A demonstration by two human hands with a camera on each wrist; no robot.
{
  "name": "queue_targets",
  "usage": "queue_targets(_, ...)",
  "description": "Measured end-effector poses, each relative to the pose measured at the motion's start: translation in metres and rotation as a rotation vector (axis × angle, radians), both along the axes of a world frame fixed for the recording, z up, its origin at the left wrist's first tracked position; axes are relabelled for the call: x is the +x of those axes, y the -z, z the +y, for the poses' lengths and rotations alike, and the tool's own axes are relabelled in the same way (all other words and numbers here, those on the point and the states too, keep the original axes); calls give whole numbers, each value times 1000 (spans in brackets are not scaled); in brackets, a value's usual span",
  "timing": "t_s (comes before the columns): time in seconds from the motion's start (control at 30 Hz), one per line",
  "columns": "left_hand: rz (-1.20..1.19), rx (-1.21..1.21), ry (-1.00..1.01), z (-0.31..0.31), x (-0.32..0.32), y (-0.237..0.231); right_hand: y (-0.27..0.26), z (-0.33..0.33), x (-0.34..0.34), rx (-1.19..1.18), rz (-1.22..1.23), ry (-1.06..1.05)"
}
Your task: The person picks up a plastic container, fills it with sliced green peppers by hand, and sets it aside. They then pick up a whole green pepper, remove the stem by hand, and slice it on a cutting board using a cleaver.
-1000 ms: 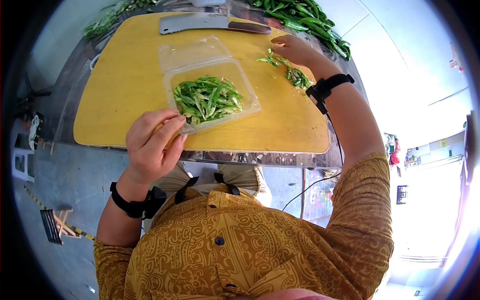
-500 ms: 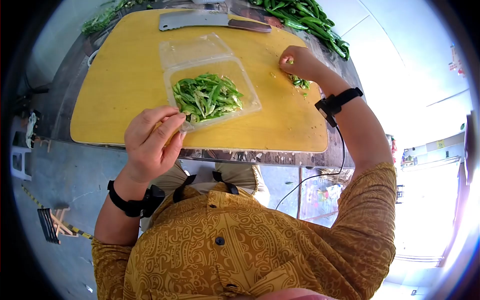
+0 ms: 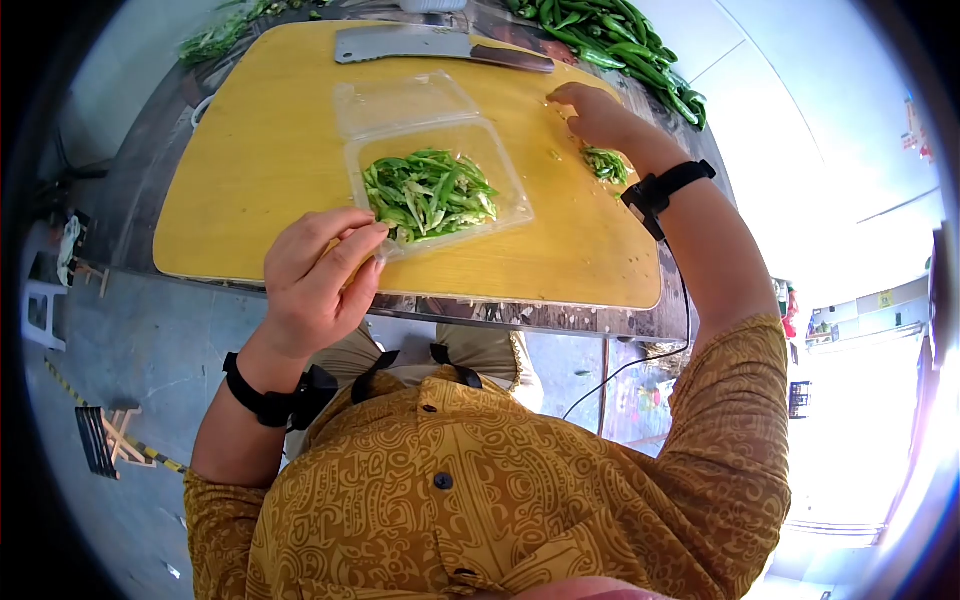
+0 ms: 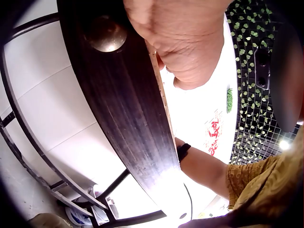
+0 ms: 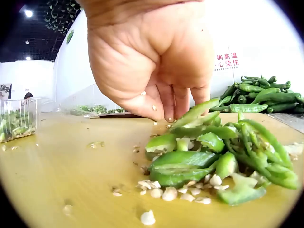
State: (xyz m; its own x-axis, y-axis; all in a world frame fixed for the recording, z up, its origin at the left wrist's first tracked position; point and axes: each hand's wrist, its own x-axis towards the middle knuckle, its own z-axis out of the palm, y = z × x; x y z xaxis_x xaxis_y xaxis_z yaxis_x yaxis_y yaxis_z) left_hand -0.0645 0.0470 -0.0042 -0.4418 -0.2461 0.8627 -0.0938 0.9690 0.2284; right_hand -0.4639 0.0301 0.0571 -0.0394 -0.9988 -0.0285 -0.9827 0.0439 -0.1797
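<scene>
Box (image 3: 508, 190): clear plastic, sitting near the middle of my yellow board (image 3: 240, 190); its lid (image 3: 405, 103) is folded back on the far side from me
Strips (image 3: 430, 192): cut green pepper, heaped inside the box, with bare plastic showing along the right
Left hand (image 3: 320, 275): fingers bent, thumb and fingertips pinching the near left corner of the box
Right hand (image 3: 595, 115): stretched over the far right of the board, palm down; my fingers bend loosely with a gap between thumb and forefinger, holding nothing that I can see; the tips come down just beyond the pile, and pale specks cling to my thumb
Pile (image 5: 190, 156): chopped green pepper near the board's right edge, just beside my right hand and on my side of the fingertips; well apart from the box
Seeds (image 5: 169, 193): pale, scattered on the board around the foot of the pile
Cleaver (image 3: 405, 45): lying flat along the far edge of the board, beyond the lid; its dark handle points right
Peppers (image 3: 620, 50): whole, green, heaped past the board's far right corner
Worktop (image 3: 130, 215): dark wood under the board, showing around its edges
Wrists: a black strap (image 3: 665, 190) on the right, another on the left; yellow-brown patterned sleeves (image 3: 740, 400) end near my elbows
</scene>
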Motion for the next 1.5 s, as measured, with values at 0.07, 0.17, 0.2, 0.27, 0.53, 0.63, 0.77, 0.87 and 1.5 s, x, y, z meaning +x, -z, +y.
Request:
queue_targets(0.07,-2,-3,-3,0,0,0,4,0,-6,-12,129,-104)
queue_targets(0.17,-2,-8,-6,0,0,0,1,12,-3,-9,203,-179)
queue_targets(0.2,2,-8,-3,-1,0,0,-2,21,1,-3,208,-187)
queue_targets(0.27,6,-4,0,0,-1,1,-13,38,14,71,214,-139)
queue_targets(0.53,-39,39,28,1,3,1,-21,42,-6,-43,189,-174)
queue_targets(0.63,2,10,9,0,0,-1,-17,25,0,-96,211,-183)
queue_targets(0.77,1,10,9,0,1,0,2,4,0,-127,193,-244)
queue_targets(0.87,7,11,8,-1,0,0,5,0,5,-73,216,-269)
queue_targets(1.5,7,-3,7,1,-2,-1,-5,87,54,39,622,-338)
